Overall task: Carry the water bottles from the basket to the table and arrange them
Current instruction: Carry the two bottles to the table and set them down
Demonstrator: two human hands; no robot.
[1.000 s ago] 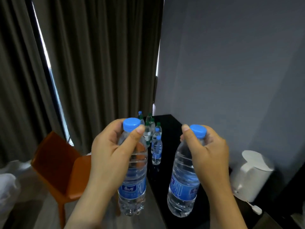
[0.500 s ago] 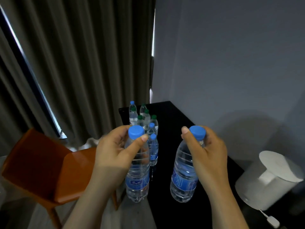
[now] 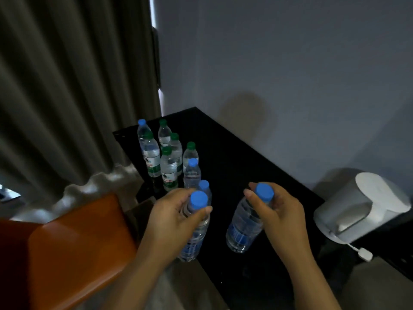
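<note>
A cluster of clear plastic green- and blue-capped bottles (image 3: 169, 157) stood on the glossy black table (image 3: 241, 157), an orange chair (image 3: 67, 242) to the left and a white kettle (image 3: 366, 204) to the right. Compared with a second earlier, both hands had sunk lower and nearer the table. The left hand (image 3: 172, 222) gripped a blue-capped clear bottle (image 3: 194, 229) by the neck at the table edge; the right hand (image 3: 279, 213) clasped a second blue-capped bottle (image 3: 245, 224) above the tabletop. Both bottles stood near upright, caps up.

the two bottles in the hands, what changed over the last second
Both hands carried their bottles forward and down toward the black table. The left hand and right hand each still grip a blue-capped bottle near the neck. The cluster of bottles on the table has not moved.
</note>
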